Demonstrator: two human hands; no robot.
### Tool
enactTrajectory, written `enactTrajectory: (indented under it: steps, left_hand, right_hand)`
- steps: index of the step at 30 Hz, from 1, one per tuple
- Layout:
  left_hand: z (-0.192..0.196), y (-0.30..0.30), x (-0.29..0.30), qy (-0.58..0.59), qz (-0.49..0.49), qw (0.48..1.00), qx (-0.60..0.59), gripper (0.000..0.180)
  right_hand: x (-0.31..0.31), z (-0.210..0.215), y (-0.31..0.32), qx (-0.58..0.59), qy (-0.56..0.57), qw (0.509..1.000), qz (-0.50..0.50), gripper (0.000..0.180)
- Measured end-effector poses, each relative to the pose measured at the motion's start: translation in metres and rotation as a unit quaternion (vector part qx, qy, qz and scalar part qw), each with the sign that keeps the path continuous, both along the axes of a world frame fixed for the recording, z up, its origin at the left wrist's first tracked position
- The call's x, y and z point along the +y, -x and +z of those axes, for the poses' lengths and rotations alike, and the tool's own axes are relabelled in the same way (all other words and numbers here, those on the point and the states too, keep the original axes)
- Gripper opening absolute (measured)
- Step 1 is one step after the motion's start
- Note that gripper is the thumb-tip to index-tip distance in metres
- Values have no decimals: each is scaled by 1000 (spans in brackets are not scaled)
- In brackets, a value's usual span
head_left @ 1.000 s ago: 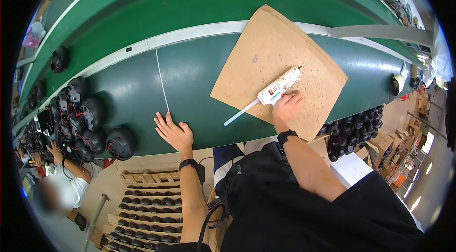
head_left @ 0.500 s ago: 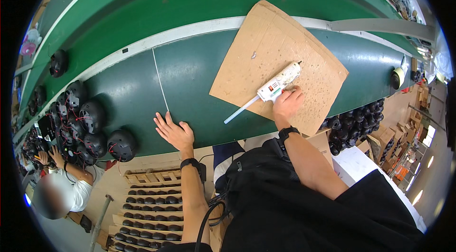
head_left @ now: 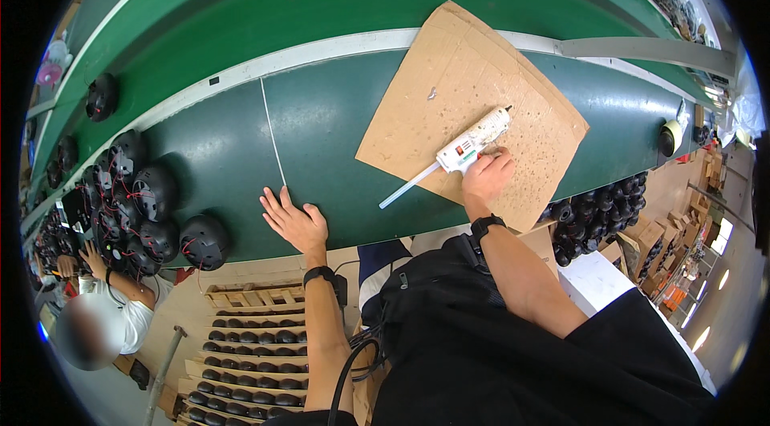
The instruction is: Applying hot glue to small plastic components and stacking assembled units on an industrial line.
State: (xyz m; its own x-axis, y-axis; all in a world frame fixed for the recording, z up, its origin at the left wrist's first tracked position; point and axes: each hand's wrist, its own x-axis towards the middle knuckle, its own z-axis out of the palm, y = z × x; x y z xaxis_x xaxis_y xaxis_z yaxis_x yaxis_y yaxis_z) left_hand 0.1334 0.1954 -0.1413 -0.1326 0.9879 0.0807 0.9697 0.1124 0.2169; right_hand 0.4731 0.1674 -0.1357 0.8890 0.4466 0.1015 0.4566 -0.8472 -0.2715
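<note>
My left hand lies flat on the dark green worktop, fingers spread, with nothing in it. My right hand is closed around the handle of a white hot glue gun, whose handle is mostly hidden by the fingers. The gun's dark nozzle points away to the upper right. From its rear end a long translucent glue stick sticks out toward the lower left. Beneath the gun is a brown cardboard sheet, spotted with small marks and a bit of dried glue.
Several round black housings with red wires are heaped at the left. Beside them a co-worker in a white shirt sits with hands at the parts. Black parts fill a rack below and a pile at right. A metal bar crosses the upper right.
My two hands and the glue gun hold their places. At the left, the co-worker's hands have shifted slightly among the parts.
</note>
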Motion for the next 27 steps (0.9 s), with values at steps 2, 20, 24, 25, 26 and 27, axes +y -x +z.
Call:
enactTrajectory:
  steps: [2,20,24,25,26,27]
  left_hand:
    - [0,0,0,1,1,1000,1,62]
    - [3,-2,0,-4,1,1000,-1,62]
    - [3,-3,0,-1,2,1000,1,62]
    - [3,-3,0,-1,2,1000,0,62]
    - [3,-3,0,0,2,1000,0,62]
    - [2,-2,0,1,1,1000,0,62]
  right_hand:
    - [0,1,1,-5,5,1000,3,38]
    - [0,1,0,4,18,1000,-3,40]
    - [1,1,0,0,12,1000,-2,40]
    - [1,1,1,0,11,1000,-4,40]
    - [0,2,1,0,10,1000,-5,40]
    - [0,2,1,-1,10,1000,-5,40]
